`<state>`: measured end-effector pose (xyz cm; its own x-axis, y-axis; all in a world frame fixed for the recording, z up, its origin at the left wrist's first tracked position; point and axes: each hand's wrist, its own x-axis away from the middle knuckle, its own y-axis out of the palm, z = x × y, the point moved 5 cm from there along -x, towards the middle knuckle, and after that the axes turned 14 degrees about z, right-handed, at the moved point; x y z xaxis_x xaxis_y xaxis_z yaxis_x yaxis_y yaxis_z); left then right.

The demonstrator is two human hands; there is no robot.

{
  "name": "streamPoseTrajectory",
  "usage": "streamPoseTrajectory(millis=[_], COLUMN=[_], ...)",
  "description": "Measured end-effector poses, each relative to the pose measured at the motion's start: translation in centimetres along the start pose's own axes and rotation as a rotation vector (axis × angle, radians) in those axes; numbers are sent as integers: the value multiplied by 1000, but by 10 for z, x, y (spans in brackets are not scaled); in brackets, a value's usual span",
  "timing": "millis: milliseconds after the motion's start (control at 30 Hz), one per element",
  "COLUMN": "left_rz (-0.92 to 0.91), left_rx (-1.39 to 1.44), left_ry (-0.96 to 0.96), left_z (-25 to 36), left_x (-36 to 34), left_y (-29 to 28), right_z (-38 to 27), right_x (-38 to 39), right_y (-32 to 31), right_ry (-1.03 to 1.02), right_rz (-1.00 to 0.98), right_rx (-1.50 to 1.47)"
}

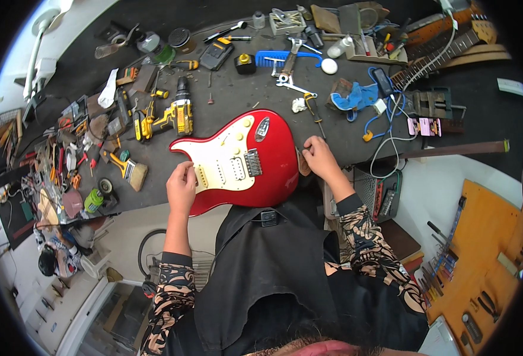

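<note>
A red electric guitar body (280,157) with a cream pickguard (219,155), pale pickups and a metal bridge (252,162) lies at the bench's front edge, against my apron. No neck is attached to it. My left hand (181,187) is closed at the body's left end, its curled fingertips at the pickguard beside the leftmost pickup (201,176). Off the body's right edge, my right hand (319,156) has its fingers pinched together on a small brown piece (303,163), partly hidden, whose material I cannot make out.
Beyond the body lie a yellow drill (181,113), a screwdriver (313,111), a blue comb (282,58) and a blue cloth (356,97). A brush (132,171) and many tools crowd the left. Cables (395,139) hang over the front edge at right, above a tool board (481,237).
</note>
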<state>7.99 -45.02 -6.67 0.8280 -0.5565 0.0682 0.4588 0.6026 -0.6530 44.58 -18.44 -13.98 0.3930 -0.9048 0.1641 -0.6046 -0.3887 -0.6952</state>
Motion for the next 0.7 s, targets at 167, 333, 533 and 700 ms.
streamPoseTrajectory(millis=[167, 333, 533, 700], left_rz=[-23, -103, -305, -342], left_rx=[-36, -94, -83, 35], left_ry=[31, 49, 280, 339], left_z=[9, 29, 88, 132], left_x=[-5, 7, 15, -7], left_y=[13, 17, 65, 91], right_z=[0, -70, -110, -94], right_x=[-3, -92, -257, -275], right_y=[-3, -20, 10, 17], right_ry=[61, -5, 207, 175], right_rz=[-21, 265, 0, 129], right_rx=[44, 124, 440, 348])
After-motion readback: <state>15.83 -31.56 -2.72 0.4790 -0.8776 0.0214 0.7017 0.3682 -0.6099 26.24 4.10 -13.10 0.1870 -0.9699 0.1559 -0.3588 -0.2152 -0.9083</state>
